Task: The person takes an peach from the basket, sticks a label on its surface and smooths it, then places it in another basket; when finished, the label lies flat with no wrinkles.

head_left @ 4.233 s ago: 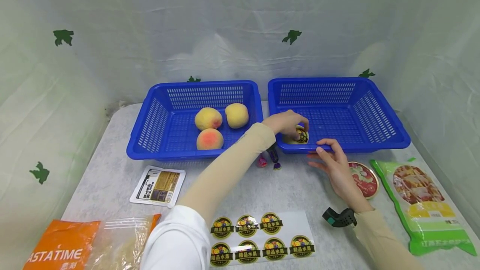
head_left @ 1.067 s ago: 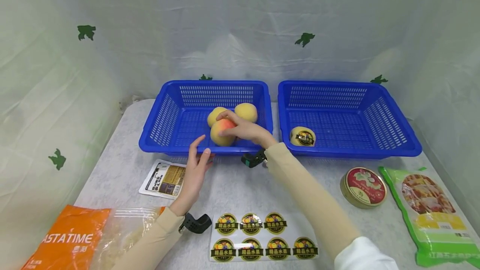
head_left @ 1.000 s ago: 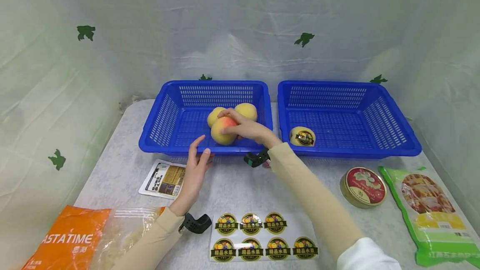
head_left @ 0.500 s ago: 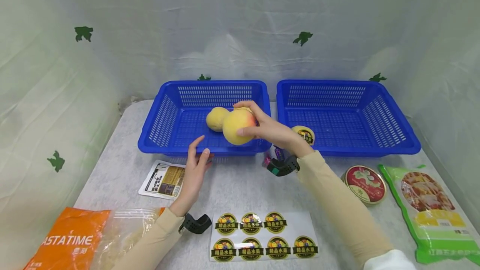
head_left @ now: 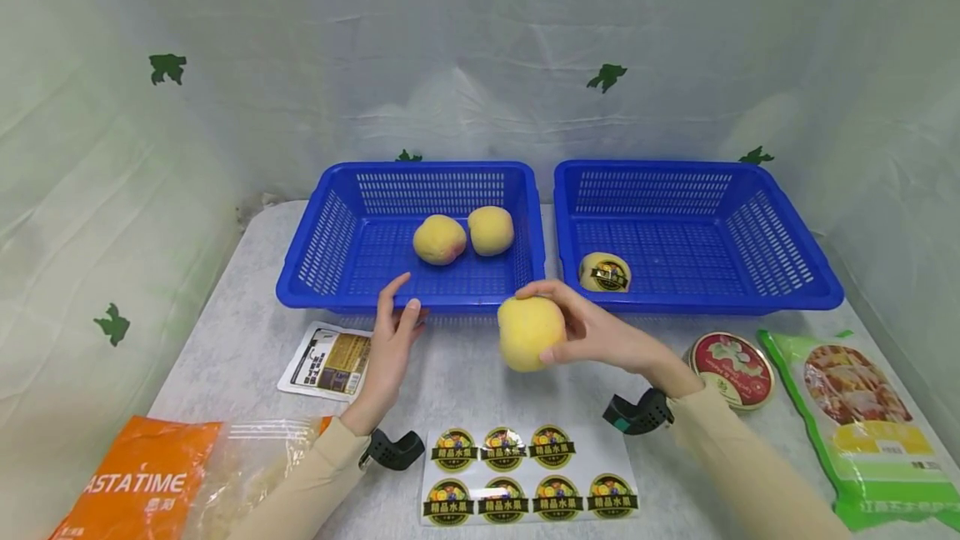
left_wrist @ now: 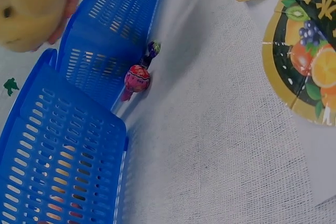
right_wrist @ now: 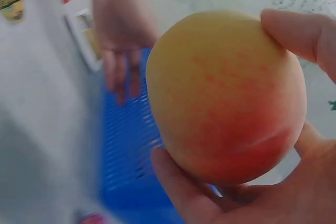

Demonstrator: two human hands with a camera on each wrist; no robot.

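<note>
Peach, count 1 in hand: raised over the table, in front of the gap between the baskets, behind the sheet. Yellow in the head view; a red blush shows in the right wrist view. Right hand: clamped on this peach, thumb and fingers around its sides. Left hand: fingers apart, near the left basket's front edge; contact with the rim, cannot tell.

Peaches, total 4: one held; two in the left basket, one yellow and one with a reddish patch; one labelled peach in the front left corner of the right basket. Baskets: 2, blue.

Sheet: 7 round stickers, three in the back row, four in front. Sticker text: 精品水果, over printed fruit.

Sweets, wrapped: 2, one pink-red, one dark, beside the baskets.

Packaging, one each: orange bag, "ASTATIME" readable, start uncertain; clear bag adjoining it; white pack, print too small; red-lidded tin, print too small; green bag, Chinese lettering blurred.
</note>
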